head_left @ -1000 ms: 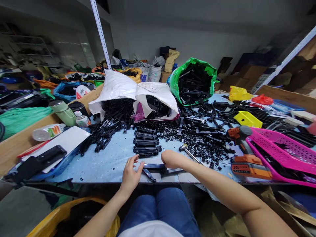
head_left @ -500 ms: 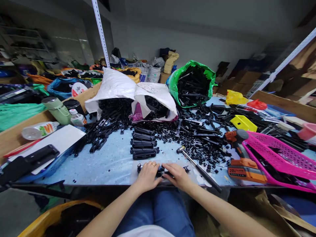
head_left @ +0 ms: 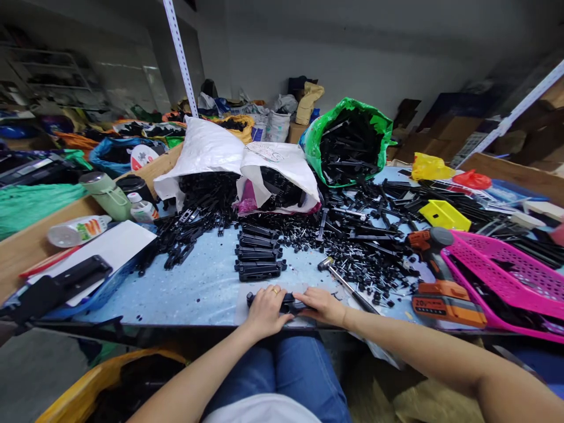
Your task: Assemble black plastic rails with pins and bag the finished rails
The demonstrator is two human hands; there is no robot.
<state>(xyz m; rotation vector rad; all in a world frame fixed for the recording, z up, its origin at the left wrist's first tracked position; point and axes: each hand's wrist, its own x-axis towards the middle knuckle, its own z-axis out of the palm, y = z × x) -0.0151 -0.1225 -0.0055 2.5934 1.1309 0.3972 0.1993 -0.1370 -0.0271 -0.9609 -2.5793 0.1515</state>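
At the near edge of the blue table, a long black plastic part (head_left: 288, 304) lies crosswise under my fingers. My left hand (head_left: 268, 310) is closed over its left portion, thumb toward me. From the right, my right hand (head_left: 322, 305) grips the other end, with fingertips pressed on it close to my left fingers. Much of the part is hidden by both hands. Just beyond is a row of similar black parts (head_left: 261, 269). A hammer (head_left: 348, 283) lies to the right, its handle partly behind my right forearm.
Small black pieces and metal pins (head_left: 352, 258) are strewn at right centre. An orange cordless drill (head_left: 447, 302) stands beside a pink basket (head_left: 506, 258). White sacks (head_left: 211, 147) and a green bag (head_left: 311, 153) of black parts stand behind. At left are bottles (head_left: 79, 230) and a white sheet (head_left: 118, 247).
My right hand has turned more sideways on the black part, and my right forearm has swung outward and up, now covering the hammer's handle end. My left hand stays nearly in place.
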